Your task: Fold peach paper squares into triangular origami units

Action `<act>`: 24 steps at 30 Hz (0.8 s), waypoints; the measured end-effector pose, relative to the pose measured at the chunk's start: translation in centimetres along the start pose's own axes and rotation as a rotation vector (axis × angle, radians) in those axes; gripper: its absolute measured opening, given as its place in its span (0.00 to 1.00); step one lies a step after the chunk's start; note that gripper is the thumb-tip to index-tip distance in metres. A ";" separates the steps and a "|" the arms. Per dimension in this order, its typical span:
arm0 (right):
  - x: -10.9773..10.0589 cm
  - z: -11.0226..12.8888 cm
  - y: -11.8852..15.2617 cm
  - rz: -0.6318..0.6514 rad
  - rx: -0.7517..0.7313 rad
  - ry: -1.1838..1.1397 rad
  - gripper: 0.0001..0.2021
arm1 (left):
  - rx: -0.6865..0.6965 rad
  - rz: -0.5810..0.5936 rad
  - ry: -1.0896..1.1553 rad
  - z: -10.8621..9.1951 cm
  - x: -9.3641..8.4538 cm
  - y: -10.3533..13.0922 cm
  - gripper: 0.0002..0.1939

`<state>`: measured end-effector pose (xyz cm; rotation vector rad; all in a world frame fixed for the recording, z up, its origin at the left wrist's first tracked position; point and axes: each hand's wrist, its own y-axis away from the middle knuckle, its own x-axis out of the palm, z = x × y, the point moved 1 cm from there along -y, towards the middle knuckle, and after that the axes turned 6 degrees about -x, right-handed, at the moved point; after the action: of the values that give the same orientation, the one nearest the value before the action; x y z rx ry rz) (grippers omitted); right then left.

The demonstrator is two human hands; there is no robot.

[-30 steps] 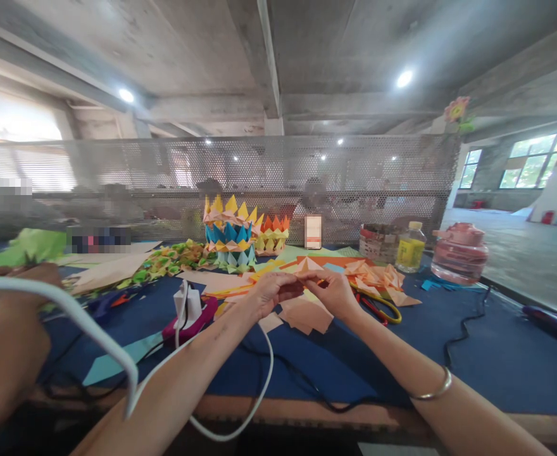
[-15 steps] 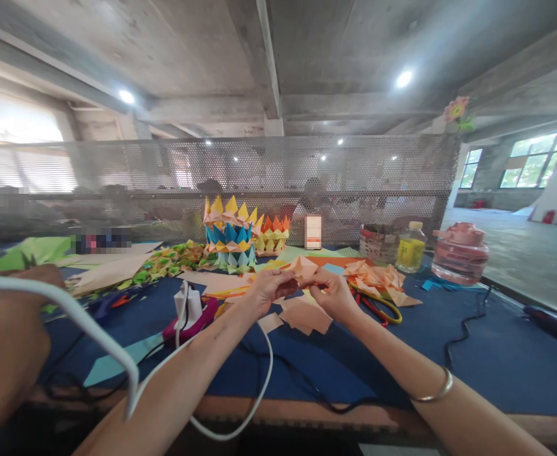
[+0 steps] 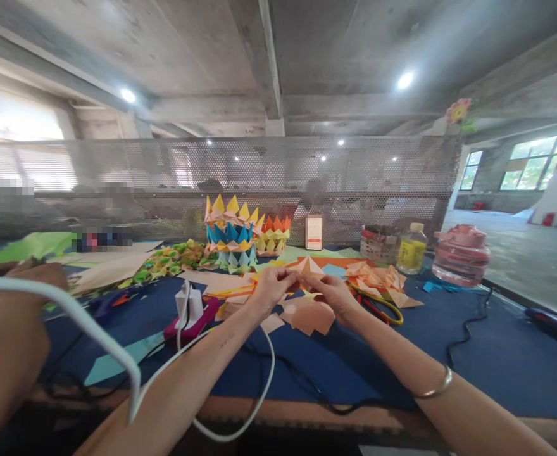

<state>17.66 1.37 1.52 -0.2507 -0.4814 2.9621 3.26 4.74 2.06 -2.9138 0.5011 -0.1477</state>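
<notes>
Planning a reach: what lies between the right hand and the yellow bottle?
In the head view, folded peach paper lies between the right hand and bottle.

Craft workshop | concrete ceiling [image 3: 378, 38] | perforated screen [image 3: 269, 161] | worktable [image 3: 520, 361] bearing folded-paper rings [image 3: 231, 236]

Above me runs a bare grey concrete ceiling [image 3: 378, 38] with heavy beams [image 3: 254, 60], 2 round white lamps [image 3: 406, 80] glaring brightest. Behind the dark-blue-topped table [image 3: 402, 361] stands a grey perforated screen [image 3: 159, 161]. To the right, dark-framed glass windows [image 3: 535, 164] overlook a smooth grey floor [image 3: 525, 253]; far left, daylight whitens a broad window [image 3: 12, 111].
</notes>
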 end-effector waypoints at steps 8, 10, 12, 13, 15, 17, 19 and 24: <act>-0.2 -0.1 -0.3 0.009 -0.110 0.061 0.15 | -0.041 0.022 0.005 -0.7 0.3 0.7 0.13; -0.2 0.1 -0.3 0.039 -0.144 0.047 0.14 | -0.082 0.022 0.021 -0.7 0.2 0.8 0.13; -0.2 0.2 -0.3 0.071 -0.167 0.034 0.15 | -0.123 0.029 0.035 -0.7 0.2 0.8 0.13; -0.2 0.2 -0.2 0.078 -0.170 0.036 0.15 | -0.137 0.034 0.043 -0.7 0.2 0.9 0.13; -0.2 0.3 -0.2 0.082 -0.162 0.060 0.16 | -0.142 0.042 0.047 -0.7 0.1 0.8 0.13; -0.3 0.4 -0.2 0.078 -0.148 0.064 0.15 | -0.130 0.037 0.017 -0.6 0.1 0.6 0.13; -0.4 0.6 -0.1 0.064 -0.127 0.018 0.17 | -0.116 0.021 -0.042 -0.3 0.0 0.4 0.12; -0.7 0.2 -0.7 -0.001 -0.154 -0.035 0.15 | -0.130 0.047 -0.125 0.0 0.0 0.2 0.11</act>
<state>18.41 1.80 2.05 -0.2135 -0.7150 2.9360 3.26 4.57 1.99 -3.0095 0.5782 0.0757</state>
